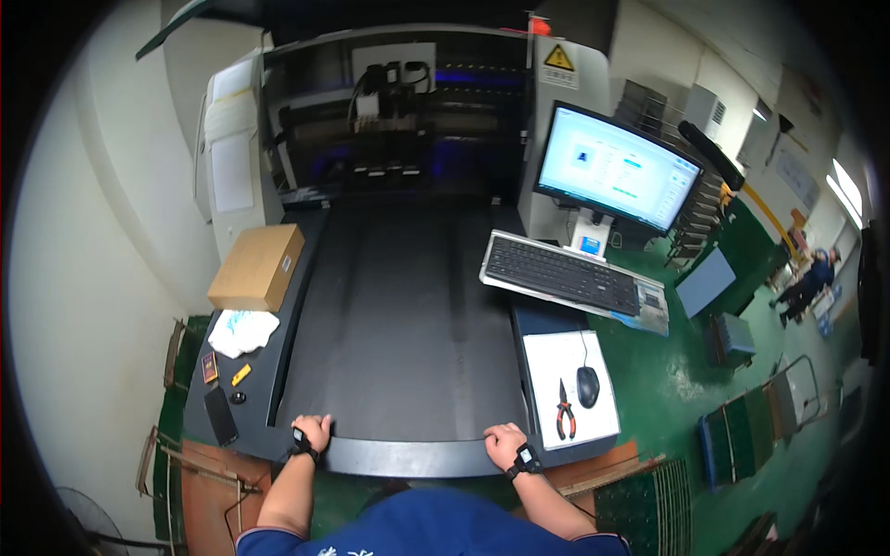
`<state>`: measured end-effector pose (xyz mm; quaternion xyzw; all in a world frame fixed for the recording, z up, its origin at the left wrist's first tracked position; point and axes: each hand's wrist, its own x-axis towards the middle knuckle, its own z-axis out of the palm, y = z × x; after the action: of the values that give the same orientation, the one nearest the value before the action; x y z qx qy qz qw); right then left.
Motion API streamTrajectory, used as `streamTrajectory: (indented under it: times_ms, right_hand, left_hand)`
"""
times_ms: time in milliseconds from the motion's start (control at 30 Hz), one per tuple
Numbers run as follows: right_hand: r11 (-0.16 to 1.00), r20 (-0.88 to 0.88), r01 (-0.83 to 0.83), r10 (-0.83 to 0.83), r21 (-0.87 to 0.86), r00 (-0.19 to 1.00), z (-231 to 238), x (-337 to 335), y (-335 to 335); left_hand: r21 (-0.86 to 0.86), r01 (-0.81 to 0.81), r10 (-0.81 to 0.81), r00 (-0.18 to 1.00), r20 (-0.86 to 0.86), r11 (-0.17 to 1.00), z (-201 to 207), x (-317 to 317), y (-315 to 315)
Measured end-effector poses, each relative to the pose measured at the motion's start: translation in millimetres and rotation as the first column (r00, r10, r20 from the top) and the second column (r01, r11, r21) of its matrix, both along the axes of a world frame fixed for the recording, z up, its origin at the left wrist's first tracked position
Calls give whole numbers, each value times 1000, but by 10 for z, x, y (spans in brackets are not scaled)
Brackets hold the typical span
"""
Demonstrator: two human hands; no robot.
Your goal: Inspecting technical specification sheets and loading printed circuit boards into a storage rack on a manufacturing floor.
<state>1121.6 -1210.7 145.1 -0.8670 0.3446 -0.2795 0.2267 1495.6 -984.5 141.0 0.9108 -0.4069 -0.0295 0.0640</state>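
Note:
A wide black machine bed stretches from the front edge back into a dark machine. At its near left corner rests my left hand, fingers curled over the edge. My right hand is closed in the same way at the near right corner. Undersides of both hands are hidden. Each wrist carries a black strapped device. Beside my right hand lie red-and-black pliers and a black mouse on a white sheet. Nearest my left hand is a black phone.
On the left ledge are a cardboard box, a white cloth and a yellow cutter. A monitor and a keyboard stick out at the right. Racks stand low on the right. A distant person stands at far right.

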Motion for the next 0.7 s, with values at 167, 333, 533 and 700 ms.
streamTrajectory:
  times_ms: [167, 333, 533, 700]
  right_hand:
    - [969, -4, 246, -246, 35, 969, -91, 52, -64]
    - [960, -24, 277, -277, 34, 961, 17, 121, -50]
    - [954, -63, 299, -299, -2, 952, -35, 112, -54]
    - [958, -90, 286, -287, -19, 954, -48, 126, -57]
  left_hand:
    - [-4, -146, 140, 954, -265, 989, 233, 39, -161]
    - [37, -166, 169, 936, -310, 985, 249, 72, -128]
    - [16, -160, 157, 942, -295, 987, 212, 81, -113]
    - [-175, -82, 34, 964, -262, 981, 113, 114, -9]
